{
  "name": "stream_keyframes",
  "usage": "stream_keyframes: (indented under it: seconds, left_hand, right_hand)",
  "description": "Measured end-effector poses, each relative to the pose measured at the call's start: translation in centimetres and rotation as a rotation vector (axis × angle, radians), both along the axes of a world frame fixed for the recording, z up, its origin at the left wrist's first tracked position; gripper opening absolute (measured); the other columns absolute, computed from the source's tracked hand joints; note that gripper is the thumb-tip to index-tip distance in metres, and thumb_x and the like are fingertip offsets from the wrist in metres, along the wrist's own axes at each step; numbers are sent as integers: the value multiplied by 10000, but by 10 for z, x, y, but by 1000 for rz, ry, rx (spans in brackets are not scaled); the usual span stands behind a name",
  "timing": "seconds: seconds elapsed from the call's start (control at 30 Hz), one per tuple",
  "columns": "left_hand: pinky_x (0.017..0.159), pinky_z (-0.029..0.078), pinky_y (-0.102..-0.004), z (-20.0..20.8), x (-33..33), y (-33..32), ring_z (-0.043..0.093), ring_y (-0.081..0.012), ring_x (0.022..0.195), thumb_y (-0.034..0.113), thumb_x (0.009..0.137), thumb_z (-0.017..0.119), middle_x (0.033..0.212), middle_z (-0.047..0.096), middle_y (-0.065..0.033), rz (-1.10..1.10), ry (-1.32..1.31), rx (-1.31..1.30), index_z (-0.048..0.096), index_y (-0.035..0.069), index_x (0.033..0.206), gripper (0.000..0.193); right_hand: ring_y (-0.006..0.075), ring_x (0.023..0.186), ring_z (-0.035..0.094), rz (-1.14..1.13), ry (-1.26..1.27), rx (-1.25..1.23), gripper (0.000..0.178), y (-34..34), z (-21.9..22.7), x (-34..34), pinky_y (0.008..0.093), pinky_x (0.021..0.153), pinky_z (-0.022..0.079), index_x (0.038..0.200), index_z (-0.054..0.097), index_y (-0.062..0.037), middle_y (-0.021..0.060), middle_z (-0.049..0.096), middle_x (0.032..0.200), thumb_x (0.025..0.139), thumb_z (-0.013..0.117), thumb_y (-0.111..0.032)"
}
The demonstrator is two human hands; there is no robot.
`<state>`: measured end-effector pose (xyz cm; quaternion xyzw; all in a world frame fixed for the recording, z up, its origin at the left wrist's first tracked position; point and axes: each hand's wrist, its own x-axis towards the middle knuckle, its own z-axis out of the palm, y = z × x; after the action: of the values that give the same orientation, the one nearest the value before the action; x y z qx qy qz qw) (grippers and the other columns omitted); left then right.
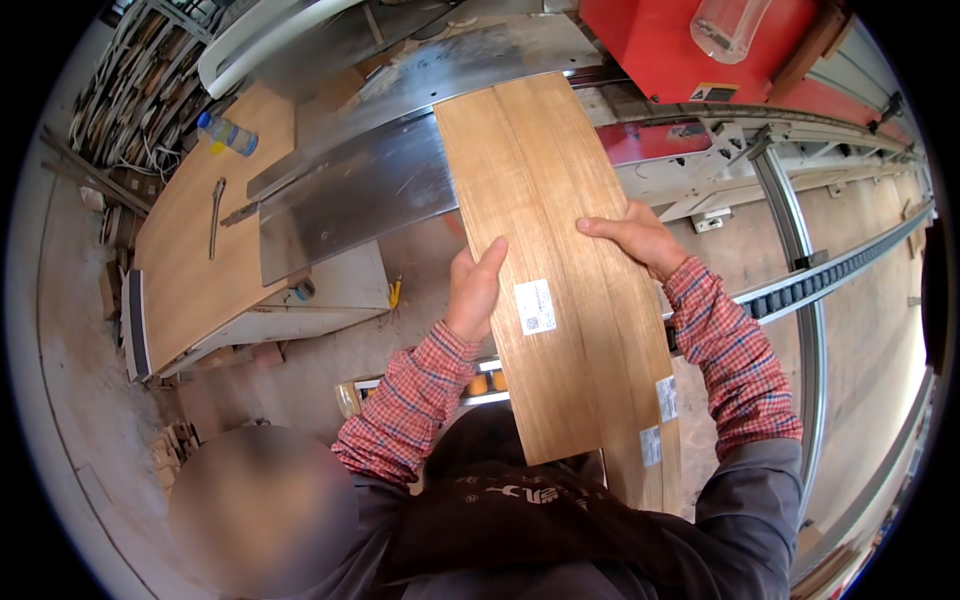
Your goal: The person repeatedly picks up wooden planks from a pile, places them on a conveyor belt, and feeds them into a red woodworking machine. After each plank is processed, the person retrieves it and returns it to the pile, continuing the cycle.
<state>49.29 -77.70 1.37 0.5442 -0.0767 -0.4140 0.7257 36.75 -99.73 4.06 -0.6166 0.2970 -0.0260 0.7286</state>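
Both hands grip the boards point(550, 200), which run lengthwise from the person's front toward the metal plate point(360, 195) of the machine. The left hand point(473, 295) clasps the left edge, its thumb laid along the top; the right hand point(645, 235) clasps the right edge, a little farther out, thumb pointing inward across the wood. The fingers are closed on the boards — those beneath are hidden. The far end overlaps the metal plate in view, but whether it rests there I cannot tell; the near end lies over the dark apron point(420, 530), the right-hand board reaching lower than the left. One white label point(535, 306) sits beside the left hand, and two more labels point(667, 398) are near the lower right corner. To the left, a wooden counter point(180, 285) carries a wrench point(215, 218) and a blue-capped bottle point(230, 135). A red housing point(640, 45) stands beyond the boards — a metal rail point(840, 265) stretches off to the right.
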Motion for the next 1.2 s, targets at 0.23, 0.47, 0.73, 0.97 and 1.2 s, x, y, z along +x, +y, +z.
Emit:
stream_keyframes:
  seconds: [0.23,0.47,0.73,0.97,1.2]
  left_hand:
    - [910,550,-351,-3,-1,-3,675,-236,1074,212,1032,568,1252,649,-184,87,-38,27,500,-90,1345,440]
    - [913,573,-387,0,22,-11,675,-271,1088,214,1039,551,1283,626,-202,-30,194,-71,468,-80,1374,453]
    - [942,568,-401,3,33,-22,653,-282,1135,182,1050,537,1307,605,-195,-72,253,-103,445,-77,1393,440]
    - [955,557,-409,11,31,-26,647,-281,1143,183,1054,525,1333,583,-207,-75,243,-72,433,-84,1395,442]
    - [975,550,-412,18,20,-42,634,-287,1171,194,1057,522,1348,574,-210,-105,248,-103,413,-83,1408,460]
  right_hand:
    - [186,914,716,20,-8,41,497,1,4,-2,322,783,577,1253,634,51,130,731,1080,855,805,-194]
    - [195,1062,685,53,69,228,553,-9,17,1,348,920,544,1321,591,28,132,703,1183,840,805,-142]
    - [206,1042,703,0,66,211,597,-7,5,1,333,903,566,1353,566,31,144,698,1204,835,811,-136]
    - [188,1019,695,-43,90,214,508,-9,12,1,329,894,544,1280,632,29,121,717,1148,833,809,-135]
    - [180,1060,677,-42,79,201,515,-24,16,-11,328,927,529,1292,625,28,116,704,1180,837,805,-133]
